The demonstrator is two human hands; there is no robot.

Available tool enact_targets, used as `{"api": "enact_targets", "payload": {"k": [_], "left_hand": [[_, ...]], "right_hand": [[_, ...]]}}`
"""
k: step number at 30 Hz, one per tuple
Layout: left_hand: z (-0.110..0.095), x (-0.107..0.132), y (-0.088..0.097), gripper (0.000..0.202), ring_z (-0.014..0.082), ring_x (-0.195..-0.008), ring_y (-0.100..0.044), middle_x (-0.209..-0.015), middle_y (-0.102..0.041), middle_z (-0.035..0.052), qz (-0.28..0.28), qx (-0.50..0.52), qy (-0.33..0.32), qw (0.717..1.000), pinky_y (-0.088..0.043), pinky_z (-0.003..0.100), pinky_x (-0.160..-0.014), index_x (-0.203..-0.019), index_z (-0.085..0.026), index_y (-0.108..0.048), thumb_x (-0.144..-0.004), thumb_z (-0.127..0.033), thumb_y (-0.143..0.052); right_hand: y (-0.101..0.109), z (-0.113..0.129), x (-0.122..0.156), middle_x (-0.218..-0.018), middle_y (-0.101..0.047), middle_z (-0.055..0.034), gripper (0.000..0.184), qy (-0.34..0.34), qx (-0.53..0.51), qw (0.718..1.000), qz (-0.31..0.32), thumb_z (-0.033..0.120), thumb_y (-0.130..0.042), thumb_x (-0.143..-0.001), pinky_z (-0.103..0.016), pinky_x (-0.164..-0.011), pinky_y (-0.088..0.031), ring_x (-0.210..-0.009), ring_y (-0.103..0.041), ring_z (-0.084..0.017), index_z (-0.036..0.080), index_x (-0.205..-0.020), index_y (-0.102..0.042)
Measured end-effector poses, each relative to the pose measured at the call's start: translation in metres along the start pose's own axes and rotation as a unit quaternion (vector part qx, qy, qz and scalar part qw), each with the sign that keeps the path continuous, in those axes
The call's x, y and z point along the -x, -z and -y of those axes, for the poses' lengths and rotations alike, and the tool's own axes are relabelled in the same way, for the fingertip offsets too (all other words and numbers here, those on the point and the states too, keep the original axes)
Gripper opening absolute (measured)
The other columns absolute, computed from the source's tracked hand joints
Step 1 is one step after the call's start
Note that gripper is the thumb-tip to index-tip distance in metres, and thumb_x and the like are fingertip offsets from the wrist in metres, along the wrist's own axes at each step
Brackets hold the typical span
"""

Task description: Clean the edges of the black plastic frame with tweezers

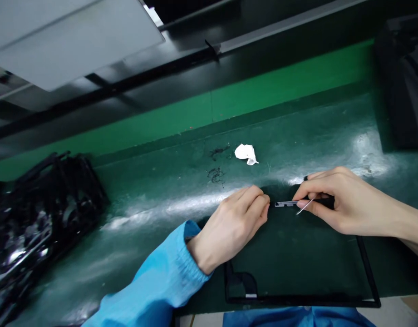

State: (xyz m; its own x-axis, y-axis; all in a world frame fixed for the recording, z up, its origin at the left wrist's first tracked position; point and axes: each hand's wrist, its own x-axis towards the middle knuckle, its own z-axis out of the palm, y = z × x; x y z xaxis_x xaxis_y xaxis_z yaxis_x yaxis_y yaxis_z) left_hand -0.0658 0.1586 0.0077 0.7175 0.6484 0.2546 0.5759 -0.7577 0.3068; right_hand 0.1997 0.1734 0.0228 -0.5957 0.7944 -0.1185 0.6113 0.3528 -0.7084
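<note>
- The black frame [304, 300] sits at the near edge of the green bench [154, 200], right in front of the person, whose blue clothing [290, 317] shows just below it.
- At the frame's far side, between the hands, a notched silvery strip [285, 204] runs along the bar and catches the light.
- The left hand [232, 225] is over the frame's far left part, fingers curled and drawn together by the strip's left end; from where I stand the knuckles hide the fingertips, so I can't tell whether they grip the bar or only press on it.
- The right hand [348, 200] is at the frame's far side too, thumb and forefinger pinched on a thin, pale pin [305, 207] that slants down past the strip.
- A blue sleeve [164, 272] with a gathered cuff covers the left forearm, to the left of the frame.
- In the frame's near left corner is a dark curved piece [244, 282] with a small pale patch at its foot.
- Beyond the frame lies a crumpled white scrap [246, 153], with dark threads [216, 175] just beside it.
- Well left of the frame is a heap of glossy black parts [41, 222], blurred.
- Beyond the frame and to its right stands a dark bin [402, 91].
</note>
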Motion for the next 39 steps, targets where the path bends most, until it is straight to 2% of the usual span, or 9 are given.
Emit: {"api": "enact_targets", "payload": {"k": [4,7,11,16,22,27,34,36,39], "left_hand": [[-0.002,0.002,-0.006,0.01,0.018,-0.081,-0.069,-0.094,-0.07,0.0074,-0.038,-0.017,0.001,0.999,-0.06,0.031,-0.074,-0.105,-0.01,-0.064,-0.105,-0.01,-0.054],[0.001,-0.002,0.005,0.01,0.0148,-0.083,-0.07,-0.098,-0.07,0.0054,0.004,0.074,0.052,0.996,-0.059,0.026,-0.075,-0.104,-0.014,-0.065,-0.106,-0.012,-0.055],[0.008,-0.01,0.024,0.012,0.0106,-0.08,-0.068,-0.099,-0.071,0.0013,0.064,0.179,0.125,0.974,-0.056,0.021,-0.073,-0.103,-0.018,-0.07,-0.104,-0.011,-0.06],[0.008,-0.01,0.026,0.012,0.0112,-0.082,-0.069,-0.101,-0.071,0.0019,0.067,0.172,0.119,0.976,-0.056,0.022,-0.075,-0.105,-0.018,-0.071,-0.104,-0.012,-0.06],[0.0,-0.006,0.018,0.016,0.015,-0.082,-0.069,-0.098,-0.069,0.0047,0.066,0.082,0.065,0.992,-0.058,0.028,-0.075,-0.103,-0.014,-0.068,-0.108,-0.016,-0.053],[-0.005,-0.003,0.006,0.018,0.0146,-0.076,-0.067,-0.091,-0.069,0.0046,0.008,-0.01,0.033,0.999,-0.059,0.028,-0.07,-0.102,-0.013,-0.064,-0.109,-0.014,-0.047],[-0.005,0.004,-0.009,0.009,0.0146,-0.075,-0.067,-0.088,-0.07,0.0043,-0.061,-0.071,-0.002,0.996,-0.058,0.028,-0.069,-0.101,-0.014,-0.063,-0.104,-0.009,-0.055],[-0.004,0.004,-0.008,0.009,0.0147,-0.077,-0.068,-0.089,-0.07,0.0044,-0.071,-0.063,0.003,0.996,-0.059,0.028,-0.071,-0.101,-0.014,-0.063,-0.103,-0.008,-0.056],[-0.001,0.0,-0.001,0.012,0.011,-0.073,-0.064,-0.088,-0.068,0.002,-0.055,0.024,0.051,0.997,-0.056,0.023,-0.067,-0.096,-0.015,-0.064,-0.101,-0.007,-0.057]], "right_hand": [[0.0,-0.002,0.001,-0.072,-0.071,0.0003,0.016,-0.002,-0.014,1.0,-0.002,0.026,-0.061,-0.096,-0.031,-0.06,-0.037,-0.062,-0.059,-0.016,0.027,-0.092,-0.077],[0.001,-0.003,0.001,-0.072,-0.072,-0.0002,0.016,0.002,-0.029,1.0,-0.002,0.028,-0.062,-0.097,-0.031,-0.059,-0.039,-0.061,-0.06,-0.016,0.026,-0.092,-0.077],[0.002,-0.003,0.0,-0.072,-0.073,-0.0006,0.016,0.001,-0.037,0.999,-0.003,0.028,-0.062,-0.097,-0.031,-0.057,-0.039,-0.061,-0.063,-0.017,0.026,-0.092,-0.077],[0.001,-0.003,0.0,-0.074,-0.074,-0.0002,0.015,0.003,-0.033,0.999,-0.004,0.026,-0.063,-0.096,-0.031,-0.058,-0.039,-0.061,-0.062,-0.017,0.027,-0.092,-0.077],[-0.001,-0.001,0.001,-0.072,-0.071,0.0,0.017,0.002,-0.012,1.0,-0.005,0.026,-0.06,-0.096,-0.03,-0.057,-0.036,-0.06,-0.059,-0.016,0.026,-0.092,-0.077],[-0.002,0.0,0.001,-0.07,-0.07,0.0004,0.016,0.005,-0.007,1.0,-0.011,0.026,-0.061,-0.095,-0.03,-0.057,-0.034,-0.06,-0.058,-0.015,0.026,-0.092,-0.077],[0.0,-0.002,0.0,-0.07,-0.073,0.0002,0.014,0.007,-0.022,1.0,-0.013,0.026,-0.065,-0.095,-0.03,-0.055,-0.036,-0.057,-0.06,-0.015,0.026,-0.091,-0.078],[0.0,-0.002,0.0,-0.071,-0.074,0.0002,0.014,0.008,-0.025,1.0,-0.013,0.026,-0.065,-0.094,-0.031,-0.055,-0.037,-0.057,-0.061,-0.015,0.026,-0.091,-0.079],[0.001,-0.002,0.0,-0.072,-0.075,-0.0001,0.014,0.002,-0.029,1.0,-0.009,0.027,-0.065,-0.095,-0.031,-0.054,-0.037,-0.057,-0.062,-0.016,0.026,-0.094,-0.079]]}}
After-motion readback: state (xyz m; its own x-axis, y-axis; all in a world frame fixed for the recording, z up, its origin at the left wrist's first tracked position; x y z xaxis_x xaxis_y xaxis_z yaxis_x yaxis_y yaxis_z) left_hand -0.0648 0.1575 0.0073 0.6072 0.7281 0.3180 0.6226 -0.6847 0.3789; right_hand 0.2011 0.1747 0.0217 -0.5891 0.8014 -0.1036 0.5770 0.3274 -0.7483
